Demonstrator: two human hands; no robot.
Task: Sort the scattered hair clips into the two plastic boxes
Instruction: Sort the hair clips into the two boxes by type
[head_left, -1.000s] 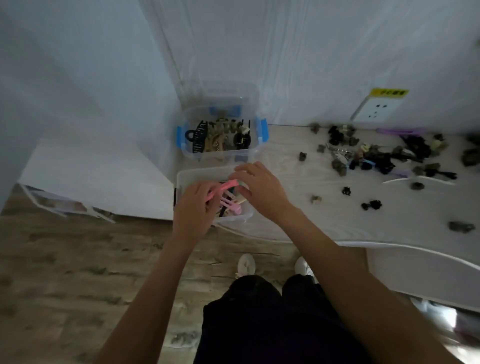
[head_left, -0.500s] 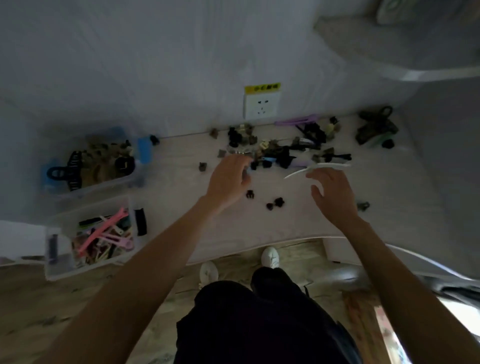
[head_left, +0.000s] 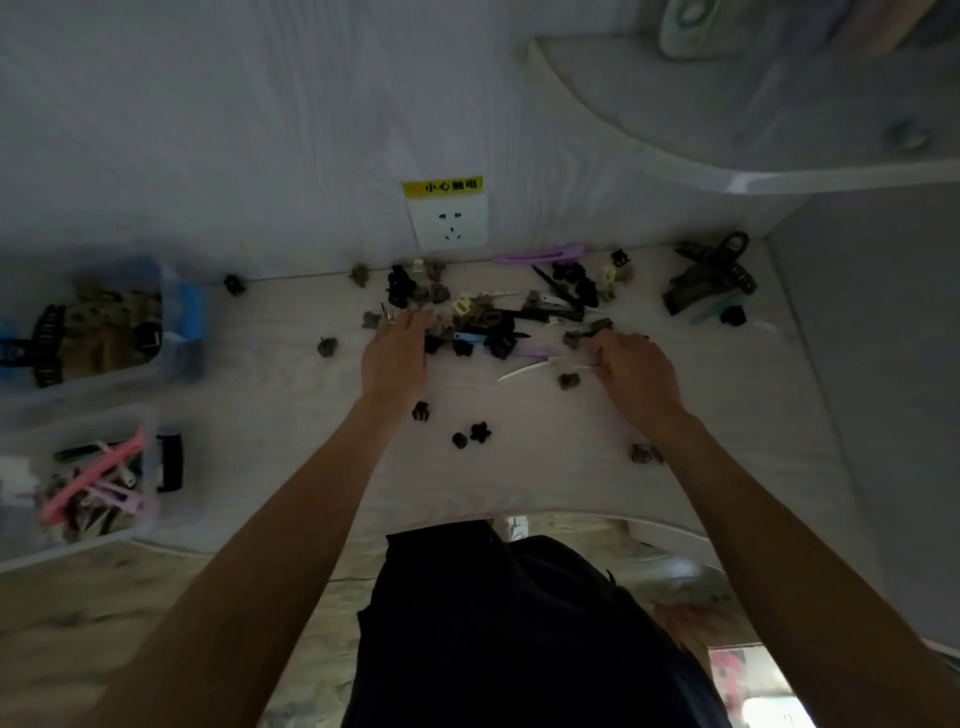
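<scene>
Both hands are reaching into the main heap of hair clips at the back of the table, just below the wall socket.

Left hand is lying palm-down at the heap's left edge, fingers stretched forward and touching the clips there. No pinch visible; whether anything is under the palm, can't tell.

Right hand is at the heap's right edge with fingers curled down by a small brown claw clip and a white flat clip. Whether it's actually gripping either is hidden by the knuckles and motion blur.

Handling, as a judgement:
- All light, rigid plastic, nothing fragile apart from thin claw teeth.
- Small claws: they're tending to roll and tangle tooth-in-tooth. Pinch across the body or the squeeze tabs, and lift straight up so neighbours drop off.
- Flat snap clips (white one, purple clip): thin and smooth, lying flush on the table. Slide a fingertip under one end or drag to get an edge, then pinch across the width.
- Big dark claw clip far right: take it by the hinge.

Destinations are far left: claw box at the back, flat-clip box in front with pink clips inside. Plenty is still lying loose on the table, so sorting is partway at best.
</scene>
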